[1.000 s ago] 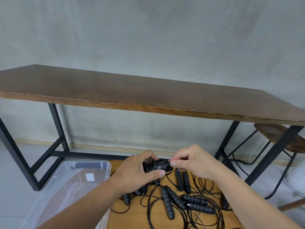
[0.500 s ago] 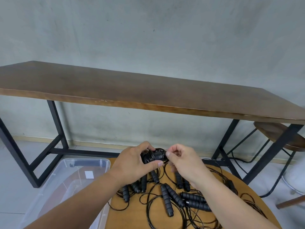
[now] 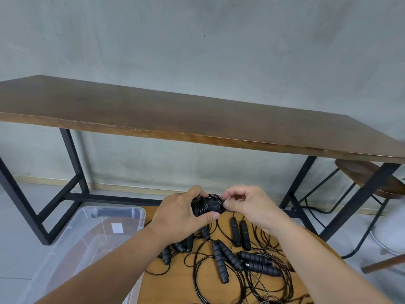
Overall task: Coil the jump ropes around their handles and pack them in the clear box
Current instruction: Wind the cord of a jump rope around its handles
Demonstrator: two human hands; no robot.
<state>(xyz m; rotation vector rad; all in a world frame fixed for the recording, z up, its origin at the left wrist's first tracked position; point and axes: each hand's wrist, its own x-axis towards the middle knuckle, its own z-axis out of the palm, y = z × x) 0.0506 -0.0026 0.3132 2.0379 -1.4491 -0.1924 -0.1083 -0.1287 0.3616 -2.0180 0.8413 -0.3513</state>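
Left hand (image 3: 179, 218) grips wound rope bundle (image 3: 206, 207); right hand (image 3: 247, 205) pinches cord end. Clear box (image 3: 92, 238) looks empty; approx. five ropes (image 3: 230, 257) uncoiled on bench (image 3: 175, 288).

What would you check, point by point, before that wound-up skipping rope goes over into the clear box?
1. Bundle held firmly: ok. The left hand grips the coiled jump rope around its handles.
2. Loose end secured: cannot tell. The right hand pinches the cord at the coil's edge; whether it is tucked is hidden.
3. Clear box open and within reach: ok. It has no lid on and stands just left of the round table.
4. Room in the box: ok. No ropes show inside.
5. Cord free of the loose ropes on the table: cannot tell.
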